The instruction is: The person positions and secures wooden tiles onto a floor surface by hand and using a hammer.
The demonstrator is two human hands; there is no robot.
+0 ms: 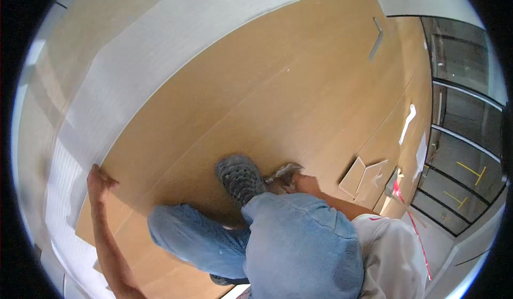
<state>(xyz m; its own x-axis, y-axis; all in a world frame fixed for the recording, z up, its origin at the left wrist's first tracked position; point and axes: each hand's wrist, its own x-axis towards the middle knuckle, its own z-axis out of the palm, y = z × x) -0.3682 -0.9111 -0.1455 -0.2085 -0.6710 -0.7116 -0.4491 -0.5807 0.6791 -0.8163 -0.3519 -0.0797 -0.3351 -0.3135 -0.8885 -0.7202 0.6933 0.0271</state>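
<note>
Light-brown floor planks (256,96) spread beneath me. At the far-left end of a plank, my left hand (100,185) is closed over the edge, where the brown boards meet a white sheet (133,58). My right hand (288,181) is low against the planks, just right of my grey shoe (238,176). Its fingers are closed on a greyish thing (290,168), too small and partly covered to name. My bent knees in blue jeans (304,245) fill the lower middle and hide some of the boards.
Cut board pieces (359,177) lie to the right, near a red-and-white strap (414,227). Farther off are a white strip (408,122) and a bent grey metal bar (377,39). Dark-framed glass panes (465,106) border the right side.
</note>
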